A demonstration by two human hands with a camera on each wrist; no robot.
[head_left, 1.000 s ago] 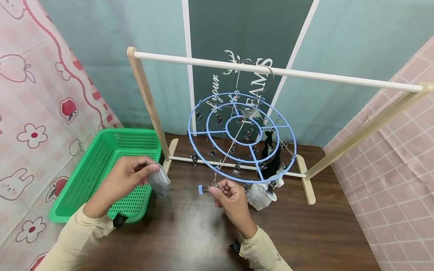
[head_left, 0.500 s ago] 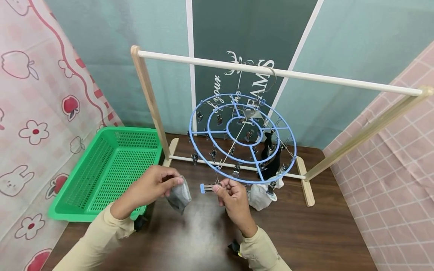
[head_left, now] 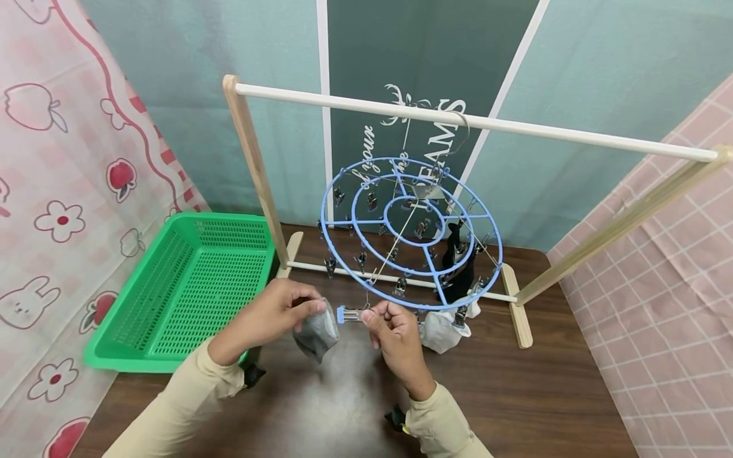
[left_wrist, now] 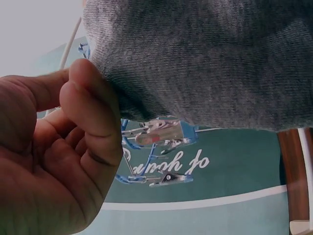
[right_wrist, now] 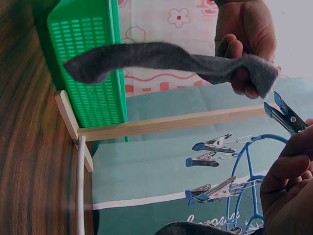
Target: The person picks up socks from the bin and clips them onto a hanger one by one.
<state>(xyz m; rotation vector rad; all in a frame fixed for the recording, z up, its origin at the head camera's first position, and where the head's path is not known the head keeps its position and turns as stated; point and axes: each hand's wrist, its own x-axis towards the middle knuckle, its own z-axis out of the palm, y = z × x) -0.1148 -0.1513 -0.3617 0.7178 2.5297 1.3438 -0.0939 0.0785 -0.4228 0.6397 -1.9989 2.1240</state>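
Observation:
My left hand [head_left: 280, 313] pinches a grey sock [head_left: 317, 334] by its upper edge between thumb and fingers. The sock hangs down, and its full length [right_wrist: 146, 56] shows in the right wrist view. Close to its right, my right hand [head_left: 395, 332] squeezes a metal clip [head_left: 350, 314] with blue tips, whose mouth stands apart in the right wrist view and points toward the sock. A small gap separates clip and sock. The clip is linked to the front rim of a blue round clip hanger [head_left: 375, 289].
The hanger hooks over a white rod [head_left: 343, 102] on a wooden stand [head_left: 252, 165]. Several other clips dangle from it. A black cloth item [head_left: 462, 277] and a white one [head_left: 443, 331] hang at its right. A green basket [head_left: 143, 267] stands left on the table.
My left hand has carried the grey sock rightward from beside the basket to just left of the clip. My right hand has kept its hold on the clip, nearly still.

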